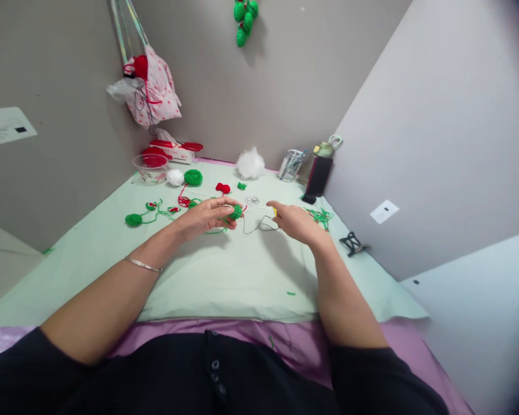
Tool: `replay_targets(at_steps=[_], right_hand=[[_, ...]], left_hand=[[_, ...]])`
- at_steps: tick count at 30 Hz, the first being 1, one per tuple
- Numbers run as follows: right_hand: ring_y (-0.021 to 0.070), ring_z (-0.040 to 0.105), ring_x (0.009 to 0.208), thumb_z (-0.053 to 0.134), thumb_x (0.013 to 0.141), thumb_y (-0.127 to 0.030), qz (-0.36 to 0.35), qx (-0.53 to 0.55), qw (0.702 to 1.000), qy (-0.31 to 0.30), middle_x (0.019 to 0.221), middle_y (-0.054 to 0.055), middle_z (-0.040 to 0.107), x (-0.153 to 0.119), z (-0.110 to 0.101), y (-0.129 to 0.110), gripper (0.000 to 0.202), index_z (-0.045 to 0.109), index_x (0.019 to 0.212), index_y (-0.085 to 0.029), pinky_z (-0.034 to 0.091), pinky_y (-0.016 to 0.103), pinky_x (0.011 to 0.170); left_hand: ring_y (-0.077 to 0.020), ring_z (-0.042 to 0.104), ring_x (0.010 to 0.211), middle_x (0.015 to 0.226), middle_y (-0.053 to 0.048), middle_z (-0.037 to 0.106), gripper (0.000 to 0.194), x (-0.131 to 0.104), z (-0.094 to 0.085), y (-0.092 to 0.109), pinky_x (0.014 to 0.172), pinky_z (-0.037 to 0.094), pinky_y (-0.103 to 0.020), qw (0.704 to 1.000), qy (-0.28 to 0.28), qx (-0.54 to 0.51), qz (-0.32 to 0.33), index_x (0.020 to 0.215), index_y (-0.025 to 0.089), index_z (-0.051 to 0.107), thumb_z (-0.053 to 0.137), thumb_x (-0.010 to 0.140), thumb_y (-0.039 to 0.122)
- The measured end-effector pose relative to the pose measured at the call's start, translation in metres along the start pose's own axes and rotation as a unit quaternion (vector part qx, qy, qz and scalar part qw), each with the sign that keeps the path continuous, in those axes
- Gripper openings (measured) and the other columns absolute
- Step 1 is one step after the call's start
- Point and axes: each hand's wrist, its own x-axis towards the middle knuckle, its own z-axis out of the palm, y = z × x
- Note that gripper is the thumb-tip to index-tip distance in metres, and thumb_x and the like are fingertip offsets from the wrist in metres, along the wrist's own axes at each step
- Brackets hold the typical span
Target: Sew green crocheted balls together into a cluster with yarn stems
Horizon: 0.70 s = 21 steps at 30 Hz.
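My left hand [210, 216] is closed round a small green crocheted piece [236, 212], held just above the table, with a bit of red yarn at its edge. Opposite it, my right hand [297, 222] grips a yellow-handled crochet hook [275, 212]; the thin shaft points left toward the green piece, apart from it. A dark thread [267, 223] loops between the two hands. Behind them lie a small red crocheted piece [223, 188], a green scrap [241, 185] and a small clear disc-like item [252, 200].
Green and white yarn balls [193, 177] sit back left beside a clear plastic tub [150, 170]. White stuffing [250, 163], a pen cup [291, 166], a bottle [323, 151] and a phone [319, 177] stand along the back. Right lie green yarn scraps [320, 217] and a black claw clip [353, 244].
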Motion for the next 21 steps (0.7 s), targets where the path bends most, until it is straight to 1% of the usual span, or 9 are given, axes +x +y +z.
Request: replay_targets(at_steps=[2, 5, 8, 9, 11, 14, 17, 19, 21], right_hand=[[0.0227, 0.065, 0.082, 0.054, 0.092, -0.015, 0.019, 0.01, 1.0, 0.013, 0.084, 0.009, 0.075, 0.002, 0.001, 0.003, 0.036, 0.066, 0.126, -0.018, 0.039, 0.03, 0.071], [0.0183, 0.063, 0.073, 0.055, 0.092, -0.018, 0.016, 0.135, 0.985, 0.107, 0.078, 0.005, 0.073, 0.005, -0.004, 0.001, 0.018, 0.072, 0.098, -0.018, 0.043, 0.029, 0.07], [0.0166, 0.061, 0.073, 0.061, 0.09, -0.023, -0.064, 0.274, 0.936, 0.212, 0.08, 0.003, 0.069, 0.002, -0.01, -0.012, 0.012, 0.072, 0.087, -0.02, 0.046, 0.029, 0.069], [0.0168, 0.061, 0.076, 0.064, 0.09, -0.025, -0.098, 0.294, 0.921, 0.236, 0.081, 0.003, 0.068, 0.001, -0.012, -0.018, 0.011, 0.073, 0.086, -0.021, 0.046, 0.029, 0.069], [0.0163, 0.058, 0.075, 0.066, 0.09, -0.026, -0.143, 0.29, 0.91, 0.26, 0.081, 0.002, 0.063, -0.004, -0.013, -0.03, 0.01, 0.074, 0.086, -0.022, 0.046, 0.03, 0.069], [0.0147, 0.054, 0.071, 0.064, 0.093, -0.024, -0.177, 0.246, 0.917, 0.259, 0.079, 0.002, 0.059, -0.008, -0.009, -0.042, 0.012, 0.075, 0.087, -0.023, 0.045, 0.03, 0.069], [0.0157, 0.056, 0.075, 0.058, 0.097, -0.021, -0.202, 0.194, 0.933, 0.227, 0.083, 0.003, 0.06, -0.008, -0.002, -0.041, 0.017, 0.075, 0.097, -0.022, 0.045, 0.03, 0.072], [0.0183, 0.059, 0.081, 0.053, 0.096, -0.016, -0.182, 0.147, 0.953, 0.19, 0.089, 0.006, 0.063, -0.006, 0.002, -0.032, 0.027, 0.071, 0.115, -0.022, 0.046, 0.032, 0.077], [0.0221, 0.06, 0.089, 0.051, 0.093, -0.011, -0.133, 0.103, 0.973, 0.16, 0.099, 0.01, 0.067, -0.002, 0.005, -0.022, 0.04, 0.064, 0.13, -0.02, 0.047, 0.036, 0.082]], left_hand=[[-0.0172, 0.069, 0.083, 0.101, -0.006, 0.072, 0.035, 0.0, 0.0, 0.0, 0.089, 0.053, -0.038, 1.0, 0.0, -0.002, 0.0, 0.108, 0.018, 0.07, 0.081, 0.08, 0.036], [-0.0179, 0.07, 0.088, 0.101, -0.004, 0.071, 0.035, 0.0, 0.0, 0.0, 0.094, 0.052, -0.038, 1.0, 0.001, -0.001, 0.008, 0.108, 0.019, 0.071, 0.083, 0.077, 0.032], [-0.0172, 0.068, 0.092, 0.104, -0.004, 0.07, 0.035, 0.001, 0.001, -0.001, 0.099, 0.051, -0.039, 1.0, 0.01, 0.002, 0.019, 0.107, 0.02, 0.073, 0.084, 0.075, 0.029], [-0.0168, 0.067, 0.093, 0.105, -0.004, 0.069, 0.034, 0.001, 0.001, -0.001, 0.1, 0.05, -0.039, 1.0, 0.013, 0.004, 0.023, 0.106, 0.02, 0.073, 0.084, 0.075, 0.028], [-0.016, 0.065, 0.094, 0.106, -0.004, 0.069, 0.033, 0.001, 0.002, -0.001, 0.102, 0.049, -0.04, 0.999, 0.017, 0.007, 0.028, 0.104, 0.02, 0.074, 0.084, 0.074, 0.028], [-0.0156, 0.064, 0.095, 0.104, -0.003, 0.069, 0.031, 0.001, 0.003, 0.0, 0.102, 0.049, -0.04, 0.999, 0.016, 0.01, 0.033, 0.103, 0.021, 0.075, 0.084, 0.074, 0.028], [-0.0167, 0.064, 0.094, 0.101, -0.003, 0.069, 0.033, 0.0, 0.003, 0.001, 0.101, 0.049, -0.041, 0.999, 0.018, 0.018, 0.035, 0.104, 0.021, 0.074, 0.084, 0.074, 0.029], [-0.0171, 0.064, 0.094, 0.101, -0.004, 0.069, 0.034, 0.001, 0.002, 0.001, 0.101, 0.049, -0.04, 0.999, 0.024, 0.023, 0.034, 0.104, 0.021, 0.074, 0.085, 0.073, 0.03], [-0.0168, 0.065, 0.094, 0.103, -0.004, 0.07, 0.035, 0.001, 0.001, 0.0, 0.1, 0.048, -0.039, 0.999, 0.03, 0.026, 0.033, 0.104, 0.021, 0.074, 0.086, 0.072, 0.03]])
